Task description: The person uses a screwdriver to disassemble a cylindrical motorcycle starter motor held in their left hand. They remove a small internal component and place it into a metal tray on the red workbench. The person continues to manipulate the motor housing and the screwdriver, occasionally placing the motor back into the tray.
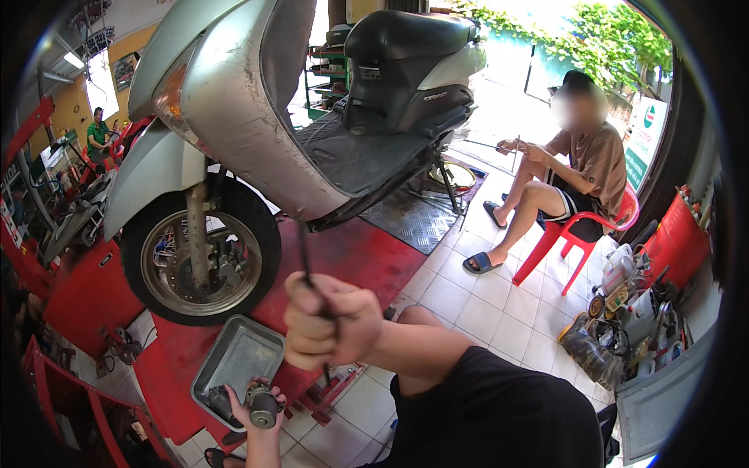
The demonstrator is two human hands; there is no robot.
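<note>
My right hand is raised in the middle of the view, fingers wrapped round a thin dark rod that points upward. Motion blurs the rod, so its exact kind cannot be made out. Lower down, my left hand grips a cylindrical metal part with a grey round end, perhaps a small motor. It is held over the near edge of a grey metal tray. Beside that hand, a dark cylindrical piece lies at the tray's lower left.
A silver scooter stands on a red lift platform, its front wheel behind the tray. To the right, a person sits on a red plastic chair. Jugs and machine parts crowd the right wall.
</note>
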